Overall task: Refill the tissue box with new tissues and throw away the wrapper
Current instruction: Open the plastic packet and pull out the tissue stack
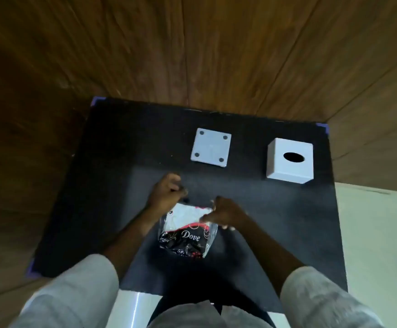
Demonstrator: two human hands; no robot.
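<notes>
A tissue pack (188,229) in a clear and black wrapper printed "Dove" lies on the black mat (275,221), white tissues showing at its far end. My left hand (166,191) is closed on the wrapper's far left corner. My right hand (223,215) pinches the wrapper's far right edge. The white tissue box cover (290,160), with a dark oval slot on top, stands at the far right of the mat. Its white square base plate (211,147), with small round feet at its corners, lies flat to the left of the cover.
The mat lies over a table with purple tape at its corners (324,127). Wood panelling (192,48) rises behind and to the left. A pale floor (377,233) shows at the right.
</notes>
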